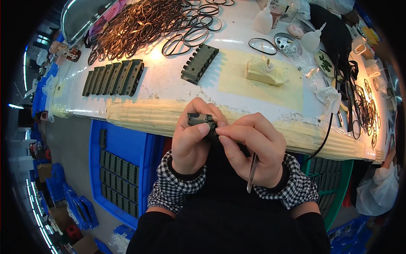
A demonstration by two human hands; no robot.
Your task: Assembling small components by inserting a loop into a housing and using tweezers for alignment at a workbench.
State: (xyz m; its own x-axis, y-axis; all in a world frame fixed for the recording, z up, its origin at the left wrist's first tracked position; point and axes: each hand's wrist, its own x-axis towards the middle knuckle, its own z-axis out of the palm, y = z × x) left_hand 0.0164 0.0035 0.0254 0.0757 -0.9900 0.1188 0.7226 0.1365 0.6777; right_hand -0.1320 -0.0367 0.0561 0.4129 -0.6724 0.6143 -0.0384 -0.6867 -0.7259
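Observation:
Just in front of the table edge, my left hand point(192, 137) is closed round a small dark green ridged part point(199, 120), its thumb pressing on the part's right end. My right hand point(258, 148) meets it there, thumb and forefinger pinched at that end. What sits between those fingertips is too small to make out. A slim metal tool point(252, 173), perhaps tweezers, is tucked under the curled fingers of my right hand and points down. On the table beyond stand similar green parts: a row of several point(113, 78) at left and a short group point(199, 63) nearer the middle.
A heap of dark bands point(139, 27) covers the back left. A yellowish block point(264, 71) with a small peg sits at right of centre, near a metal dish point(288, 44) and white squeeze bottles point(263, 21). A blue tray point(95, 169) of green parts lies below the table.

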